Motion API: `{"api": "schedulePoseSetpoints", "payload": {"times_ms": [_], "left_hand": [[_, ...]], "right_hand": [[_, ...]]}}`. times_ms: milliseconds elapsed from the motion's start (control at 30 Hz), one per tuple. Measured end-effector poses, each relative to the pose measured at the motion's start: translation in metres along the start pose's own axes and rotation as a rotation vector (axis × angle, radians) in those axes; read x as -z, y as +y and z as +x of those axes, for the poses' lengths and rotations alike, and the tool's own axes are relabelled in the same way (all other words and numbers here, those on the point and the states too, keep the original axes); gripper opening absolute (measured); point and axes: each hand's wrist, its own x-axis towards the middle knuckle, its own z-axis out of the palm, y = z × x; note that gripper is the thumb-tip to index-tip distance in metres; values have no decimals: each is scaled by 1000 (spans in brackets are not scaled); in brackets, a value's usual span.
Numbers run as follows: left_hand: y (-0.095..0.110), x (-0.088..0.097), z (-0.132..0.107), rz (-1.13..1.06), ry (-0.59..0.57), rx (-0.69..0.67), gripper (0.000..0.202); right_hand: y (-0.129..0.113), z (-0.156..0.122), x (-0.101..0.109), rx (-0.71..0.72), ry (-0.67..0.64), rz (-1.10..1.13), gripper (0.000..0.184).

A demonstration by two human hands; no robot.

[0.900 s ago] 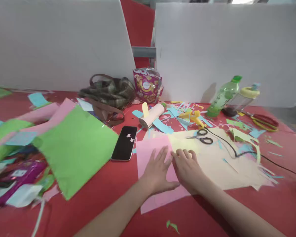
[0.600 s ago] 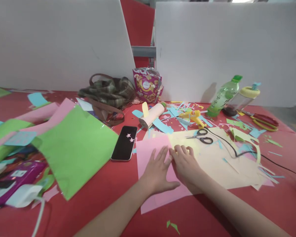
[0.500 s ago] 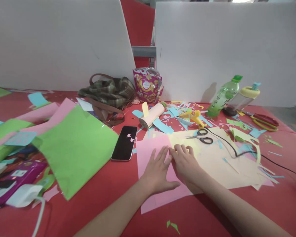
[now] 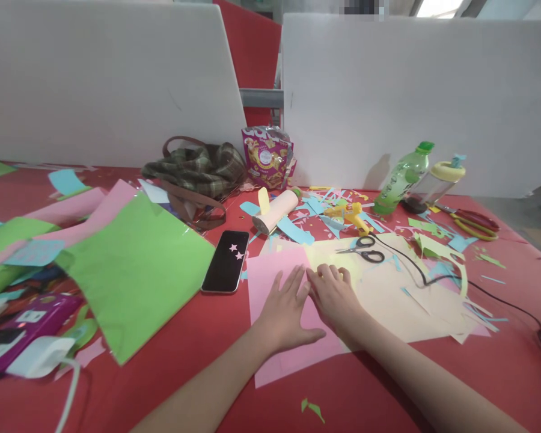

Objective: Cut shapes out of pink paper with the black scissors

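A pink paper sheet point(image 4: 270, 273) lies on the red table point(image 4: 193, 337) in front of me. My left hand point(image 4: 286, 313) rests flat on it with fingers spread, open. My right hand point(image 4: 336, 297) lies beside it at the sheet's right edge, fingers bent down and pressing on the paper where pink meets a pale yellow sheet point(image 4: 333, 255). The two hands touch at the fingertips. Neither hand lifts anything.
A phone point(image 4: 226, 261) lies left of the pink sheet, a big green sheet point(image 4: 139, 270) farther left. Black scissors point(image 4: 365, 249), a yellow glue gun point(image 4: 349, 214) with its black cable point(image 4: 415, 264), a paper roll point(image 4: 275, 211), a green bottle point(image 4: 401, 178), a bag point(image 4: 198, 171) and paper scraps lie behind. White boards stand at the back.
My right hand has slid a little forward along the pink sheet's right edge. The left hand stays flat in place. The view has shifted slightly.
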Motion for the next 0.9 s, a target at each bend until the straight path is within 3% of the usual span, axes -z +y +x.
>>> {"api": "schedulePoseSetpoints", "payload": {"times_ms": [367,900], "left_hand": [[-1,-1,-1,-6,11,-2,86],[3,4,-1,-11,18,18,62]], "right_hand": [[-5,-7,6,1,4,-5,18],[-5,-38,15,38,-61,24,13]]}}
